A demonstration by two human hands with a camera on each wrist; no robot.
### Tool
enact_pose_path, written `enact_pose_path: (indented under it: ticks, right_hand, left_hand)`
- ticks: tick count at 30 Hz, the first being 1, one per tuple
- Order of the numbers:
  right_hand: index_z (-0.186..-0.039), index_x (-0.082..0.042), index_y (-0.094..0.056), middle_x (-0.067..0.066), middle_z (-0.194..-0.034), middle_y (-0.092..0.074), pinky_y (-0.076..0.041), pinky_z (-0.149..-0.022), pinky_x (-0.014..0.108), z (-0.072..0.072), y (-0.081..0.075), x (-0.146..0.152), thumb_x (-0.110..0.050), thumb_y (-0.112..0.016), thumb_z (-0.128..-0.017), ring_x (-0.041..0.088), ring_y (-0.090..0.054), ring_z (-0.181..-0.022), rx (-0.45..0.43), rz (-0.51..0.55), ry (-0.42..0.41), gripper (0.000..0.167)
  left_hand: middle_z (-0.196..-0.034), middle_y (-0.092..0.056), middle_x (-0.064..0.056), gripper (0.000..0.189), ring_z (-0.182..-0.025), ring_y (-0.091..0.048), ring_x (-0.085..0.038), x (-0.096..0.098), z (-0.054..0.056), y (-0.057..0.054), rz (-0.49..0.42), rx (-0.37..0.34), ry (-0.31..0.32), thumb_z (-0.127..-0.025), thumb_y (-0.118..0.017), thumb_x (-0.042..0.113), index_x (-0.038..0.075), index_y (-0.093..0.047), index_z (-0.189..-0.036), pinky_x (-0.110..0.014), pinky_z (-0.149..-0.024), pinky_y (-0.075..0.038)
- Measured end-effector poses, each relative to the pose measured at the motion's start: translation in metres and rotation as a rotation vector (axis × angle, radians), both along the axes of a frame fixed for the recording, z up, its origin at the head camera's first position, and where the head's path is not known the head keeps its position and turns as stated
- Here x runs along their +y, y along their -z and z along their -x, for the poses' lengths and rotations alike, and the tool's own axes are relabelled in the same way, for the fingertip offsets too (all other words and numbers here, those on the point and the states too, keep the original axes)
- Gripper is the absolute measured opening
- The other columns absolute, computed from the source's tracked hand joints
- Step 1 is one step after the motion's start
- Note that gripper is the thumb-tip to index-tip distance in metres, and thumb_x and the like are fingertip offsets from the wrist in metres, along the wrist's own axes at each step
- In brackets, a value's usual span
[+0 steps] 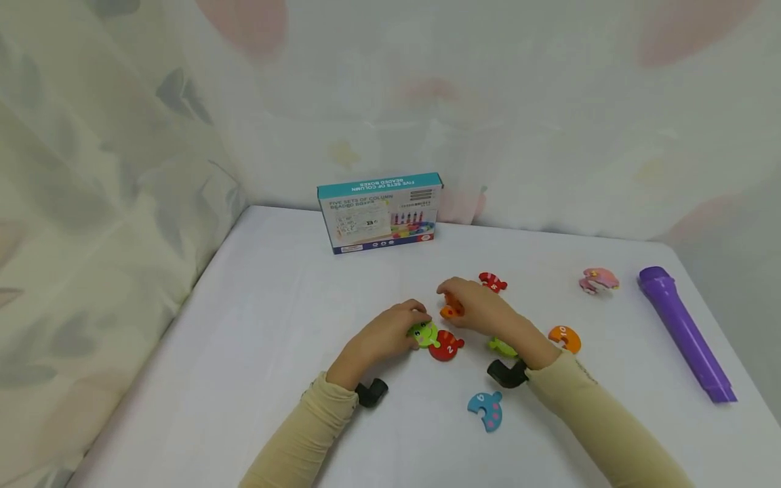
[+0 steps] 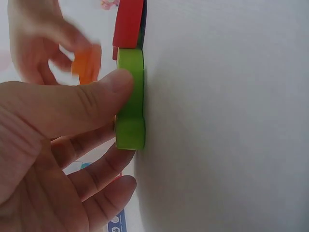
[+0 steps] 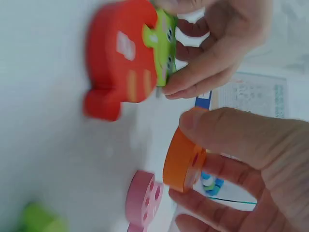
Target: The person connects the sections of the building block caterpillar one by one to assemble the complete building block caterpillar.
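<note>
My left hand (image 1: 387, 330) holds a green smiling-face puzzle piece (image 1: 422, 333) at its edges, thumb on the near side in the left wrist view. Joined to that face is a red piece (image 1: 447, 346) marked 2, flat on the white table. Just to the right, my right hand (image 1: 482, 305) pinches an orange spotted piece (image 3: 182, 162) between thumb and fingers, raised above the tabletop. Under the right wrist lies a green piece (image 1: 503, 348), partly covered. A pink dotted piece (image 3: 142, 200) shows below the orange one in the right wrist view.
A blue piece (image 1: 486, 411) marked 6 lies nearest me. An orange piece (image 1: 565, 338) marked 10, a red striped piece (image 1: 493, 282), a pink toy (image 1: 598, 279) and a purple microphone-shaped toy (image 1: 686, 332) are to the right. A box (image 1: 381, 213) stands at the back.
</note>
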State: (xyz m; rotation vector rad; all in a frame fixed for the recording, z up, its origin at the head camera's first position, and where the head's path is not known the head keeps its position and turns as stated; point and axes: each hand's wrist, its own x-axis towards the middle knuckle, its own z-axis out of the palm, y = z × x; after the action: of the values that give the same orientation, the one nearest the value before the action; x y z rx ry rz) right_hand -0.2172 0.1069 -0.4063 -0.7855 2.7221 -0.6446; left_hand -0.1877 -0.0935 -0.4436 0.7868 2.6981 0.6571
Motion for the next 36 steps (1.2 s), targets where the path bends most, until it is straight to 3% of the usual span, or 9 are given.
enact_pose_path:
  ticks: [7, 11, 17, 24, 36]
  right_hand:
    - [-0.124, -0.012, -0.055, 0.001, -0.111, -0.060, -0.051, -0.081, 0.031, -0.031, 0.001, 0.022, -0.012, -0.076, -0.075, 0.017, -0.052, -0.099, 0.046, -0.012, -0.119, 0.053]
    - [-0.125, -0.015, -0.055, -0.003, -0.113, -0.060, -0.051, -0.078, 0.028, -0.038, 0.009, 0.031, -0.013, -0.076, -0.075, 0.015, -0.052, -0.099, 0.094, -0.021, -0.159, 0.054]
    - [-0.131, -0.016, -0.050, -0.003, -0.121, -0.057, -0.050, -0.084, 0.031, -0.041, 0.023, 0.037, -0.007, -0.074, -0.076, 0.018, -0.051, -0.107, 0.119, -0.011, -0.224, 0.060]
    - [-0.139, -0.018, -0.041, -0.004, -0.125, -0.055, -0.050, -0.086, 0.030, -0.045, 0.025, 0.037, -0.005, -0.073, -0.077, 0.018, -0.049, -0.111, 0.119, 0.010, -0.219, 0.071]
    - [-0.143, -0.023, -0.032, -0.006, -0.124, -0.054, -0.050, -0.082, 0.026, -0.054, 0.026, 0.031, -0.014, -0.075, -0.076, 0.015, -0.048, -0.107, 0.195, -0.078, -0.202, 0.080]
  left_hand:
    - [-0.126, -0.052, -0.001, 0.047, -0.114, -0.048, -0.015, -0.002, 0.002, -0.002, 0.007, -0.017, -0.004, -0.079, -0.073, 0.015, 0.013, -0.060, -0.123, -0.030, -0.100, -0.040]
    - [-0.126, -0.051, -0.001, 0.047, -0.114, -0.048, -0.015, -0.001, 0.002, -0.002, 0.006, -0.021, 0.001, -0.079, -0.073, 0.015, 0.013, -0.060, -0.124, -0.030, -0.100, -0.039]
    - [-0.125, -0.051, -0.001, 0.047, -0.114, -0.049, -0.015, 0.000, 0.001, -0.003, -0.007, -0.018, 0.007, -0.079, -0.073, 0.015, 0.012, -0.060, -0.124, -0.030, -0.100, -0.039]
    - [-0.126, -0.051, -0.001, 0.047, -0.115, -0.048, -0.015, 0.000, 0.001, -0.002, -0.002, -0.020, 0.004, -0.079, -0.073, 0.015, 0.012, -0.059, -0.124, -0.030, -0.101, -0.038]
    - [-0.126, -0.051, -0.001, 0.047, -0.115, -0.048, -0.015, 0.000, 0.000, -0.004, 0.002, -0.027, -0.004, -0.080, -0.072, 0.015, 0.012, -0.059, -0.125, -0.030, -0.101, -0.038]
